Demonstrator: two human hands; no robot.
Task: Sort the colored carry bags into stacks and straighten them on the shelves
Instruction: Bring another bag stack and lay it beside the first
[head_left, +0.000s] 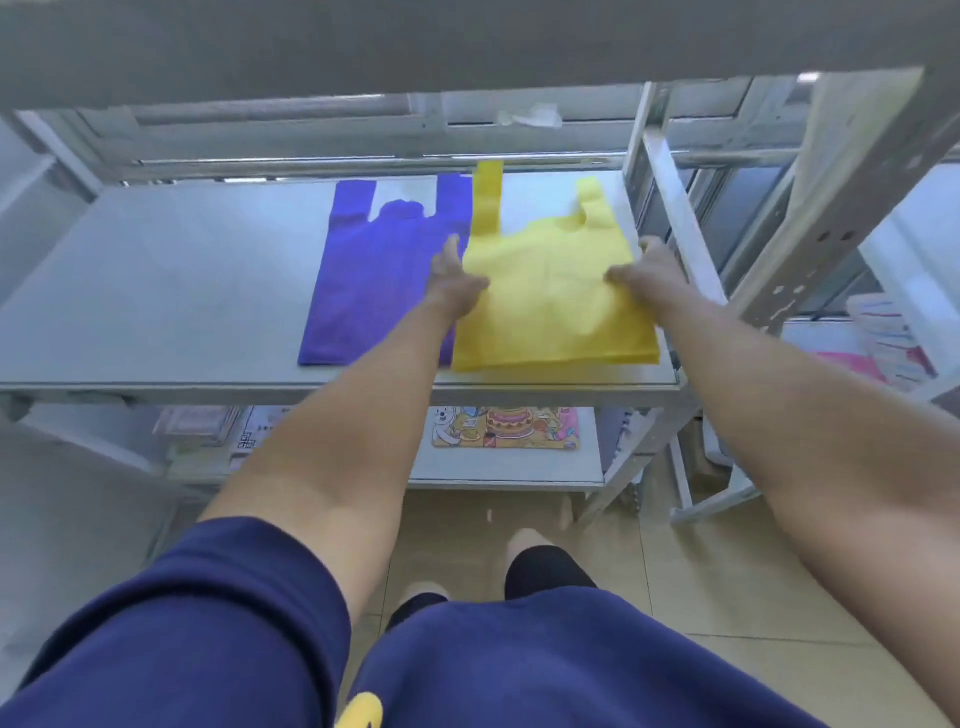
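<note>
A yellow carry bag stack lies flat on the grey shelf, handles pointing away from me. A purple carry bag lies flat just left of it, its right edge tucked under the yellow one. My left hand grips the yellow stack's left edge, thumb on top. On the stack's right edge sits my right hand, fingers curled over the fabric.
A shelf board hangs overhead, close to the camera. A metal upright stands right of the yellow bags. The lower shelf holds a cartoon-printed bag and packets. Pink and striped items sit on the neighbouring rack.
</note>
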